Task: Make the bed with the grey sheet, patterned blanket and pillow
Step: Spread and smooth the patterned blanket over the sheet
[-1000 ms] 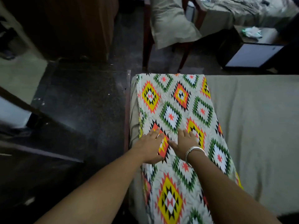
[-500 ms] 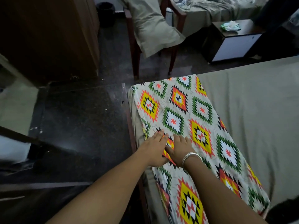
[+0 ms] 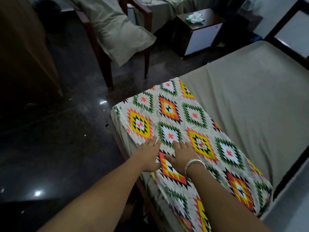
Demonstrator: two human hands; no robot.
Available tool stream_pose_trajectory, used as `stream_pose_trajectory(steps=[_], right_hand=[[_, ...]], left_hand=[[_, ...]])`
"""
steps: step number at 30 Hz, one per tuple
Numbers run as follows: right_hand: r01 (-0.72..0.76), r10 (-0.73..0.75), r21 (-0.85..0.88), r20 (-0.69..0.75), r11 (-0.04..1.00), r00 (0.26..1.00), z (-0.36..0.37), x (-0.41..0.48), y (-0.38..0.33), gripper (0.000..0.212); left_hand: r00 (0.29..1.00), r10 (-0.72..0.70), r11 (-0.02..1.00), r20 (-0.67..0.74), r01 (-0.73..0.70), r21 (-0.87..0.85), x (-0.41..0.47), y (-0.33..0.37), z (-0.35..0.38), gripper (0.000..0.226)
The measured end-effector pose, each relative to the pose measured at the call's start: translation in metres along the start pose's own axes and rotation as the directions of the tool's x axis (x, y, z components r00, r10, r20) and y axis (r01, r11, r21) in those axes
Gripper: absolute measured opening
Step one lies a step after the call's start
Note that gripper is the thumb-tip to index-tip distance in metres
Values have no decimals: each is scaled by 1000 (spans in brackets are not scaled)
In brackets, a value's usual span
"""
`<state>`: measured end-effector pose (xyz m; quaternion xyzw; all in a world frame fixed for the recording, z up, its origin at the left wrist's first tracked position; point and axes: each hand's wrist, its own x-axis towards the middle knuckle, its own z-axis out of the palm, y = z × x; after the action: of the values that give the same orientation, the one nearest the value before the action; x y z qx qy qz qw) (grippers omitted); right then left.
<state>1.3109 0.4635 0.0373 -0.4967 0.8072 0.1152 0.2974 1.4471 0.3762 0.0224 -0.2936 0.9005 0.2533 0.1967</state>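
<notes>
The folded patterned blanket (image 3: 197, 124), white with green, yellow and orange diamonds, lies as a long strip across the near end of the bed. The grey sheet (image 3: 254, 97) covers the mattress beyond it. My left hand (image 3: 150, 155) and my right hand (image 3: 181, 155) lie flat side by side on the blanket near its left edge, fingers straight, pressing the cloth. A silver bracelet circles my right wrist. The pillow (image 3: 115, 29) in a grey-beige case leans on a wooden chair (image 3: 98, 47) across the floor.
Dark glossy floor (image 3: 58, 139) runs left of the bed. A wooden wardrobe (image 3: 21, 47) stands at the far left. A dark bedside cabinet (image 3: 199, 30) with a crumpled cloth on top sits behind the bed, with another bed beyond it. The dark headboard frame (image 3: 287, 24) is at the right.
The view has swung so the bed now runs diagonally. Both hands stay flat on the blanket near its left edge, having slid a little along it.
</notes>
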Motion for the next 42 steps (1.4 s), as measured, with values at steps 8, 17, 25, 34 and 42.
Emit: stream_pose_trajectory(steps=[8,17,25,34,42], right_hand=[[-75,77,37,-41,996,996,-46,7,12,74],[-105,109,56,-94,993,990,-68,38,16,76],[-281,290,178,-23,943,957,-94,125,-22,75],[-409,429,444,61,797,901,-122,190,-79,69],[-465,493,479,75,745,867,-127,234,-78,69]], left_hand=[[995,95,995,-18,-94,36,20,8,-39,95],[987,161,981,7,-160,105,55,-2,-68,96],[918,361,888,166,-392,241,137,-70,-134,93],[825,420,770,378,-544,332,211,-143,-194,94],[782,500,769,371,-598,225,258,-143,-199,96]])
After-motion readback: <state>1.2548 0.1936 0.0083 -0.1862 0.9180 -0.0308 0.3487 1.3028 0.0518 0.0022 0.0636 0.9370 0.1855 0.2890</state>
